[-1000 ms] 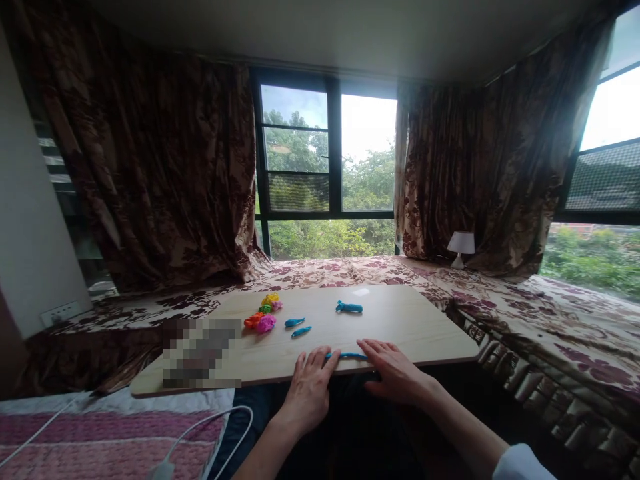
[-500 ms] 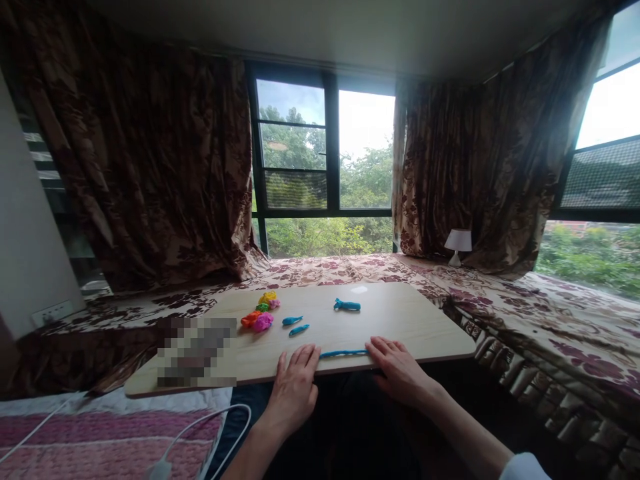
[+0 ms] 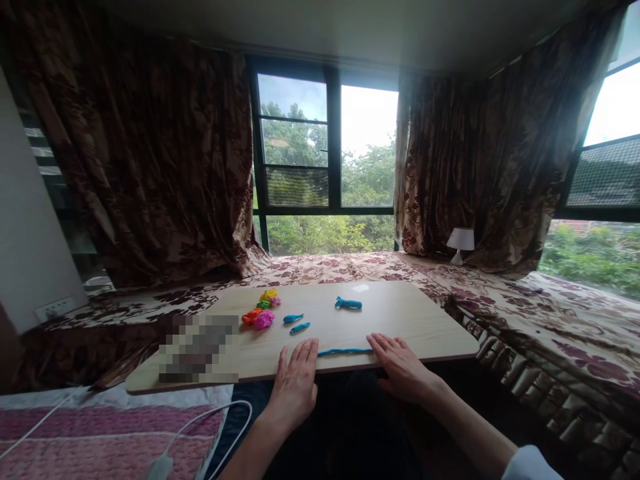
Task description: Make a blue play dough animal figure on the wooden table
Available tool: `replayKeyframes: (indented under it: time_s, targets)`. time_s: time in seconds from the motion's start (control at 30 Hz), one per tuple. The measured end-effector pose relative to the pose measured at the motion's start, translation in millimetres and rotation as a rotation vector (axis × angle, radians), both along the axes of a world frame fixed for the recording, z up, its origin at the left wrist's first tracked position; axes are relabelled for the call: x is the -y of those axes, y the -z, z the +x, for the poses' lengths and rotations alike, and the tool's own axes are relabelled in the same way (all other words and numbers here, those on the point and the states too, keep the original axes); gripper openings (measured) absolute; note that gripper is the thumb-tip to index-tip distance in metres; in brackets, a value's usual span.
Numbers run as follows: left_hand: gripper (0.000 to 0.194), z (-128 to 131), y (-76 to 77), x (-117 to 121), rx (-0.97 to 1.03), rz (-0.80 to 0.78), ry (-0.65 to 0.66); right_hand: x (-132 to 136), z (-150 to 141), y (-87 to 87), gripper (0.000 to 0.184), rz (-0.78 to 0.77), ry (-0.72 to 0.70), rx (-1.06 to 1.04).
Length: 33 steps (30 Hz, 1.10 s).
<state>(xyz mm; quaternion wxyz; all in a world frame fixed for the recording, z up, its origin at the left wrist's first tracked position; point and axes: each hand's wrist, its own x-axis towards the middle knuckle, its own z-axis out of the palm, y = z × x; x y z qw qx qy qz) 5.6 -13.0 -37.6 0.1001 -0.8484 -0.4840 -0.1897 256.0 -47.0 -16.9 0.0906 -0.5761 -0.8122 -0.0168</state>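
Observation:
A thin blue strand of modelling clay (image 3: 345, 351) lies along the near edge of the pale wooden board (image 3: 400, 313). My left hand (image 3: 296, 373) rests with flat fingers over its left end, and my right hand (image 3: 397, 360) lies over its right end, fingers stretched out. Both ends are hidden beneath the fingers. Farther up the board are two small pointed blue clay pieces (image 3: 300, 328) and a thicker blue clay piece (image 3: 349, 303) with a flared left end. Neither hand touches these.
Orange, pink, green and yellow clay lumps (image 3: 264, 320) sit left of centre on the board. A blurred-out patch (image 3: 197, 350) covers its left part. A white cable (image 3: 200, 417) loops over the pink quilt (image 3: 100, 433). A small lamp (image 3: 460, 240) stands near the right curtain.
My left hand has shifted slightly up the board, with fingers straighter. The right hand stays almost in place, and the blue strand looks slightly longer between them. The view has shifted a little.

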Motion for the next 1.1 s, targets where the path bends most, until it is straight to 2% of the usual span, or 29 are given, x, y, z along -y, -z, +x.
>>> replayKeyframes:
  time_s: [0.1, 0.23, 0.43, 0.67, 0.9, 1.1]
  targets:
    - [0.074, 12, -0.5, 8, 0.025, -0.008, 0.066, 1, -11, -4.2, 0.091, -0.01, -0.072, -0.046]
    - [0.078, 28, 0.1, 14, 0.018, -0.119, 0.121, 4, -28, -4.6, 0.09, -0.04, -0.138, -0.062]
    - [0.077, 17, 2.0, 22, -0.026, -0.117, 0.216, 17, -24, 5.8, 0.086, 0.01, -0.227, -0.041]
    - [0.078, 28, -8.2, 1, -0.031, -0.166, 0.138, -10, -30, 1.7, 0.09, -0.04, -0.091, -0.03]
    - [0.082, 17, -5.1, 20, -0.041, -0.135, 0.204, 15, -24, 4.4, 0.087, 0.008, -0.192, -0.03]
    - [0.079, 21, -10.5, 0, -0.027, -0.212, 0.142, -9, -29, -7.3, 0.09, -0.04, -0.1, -0.016]
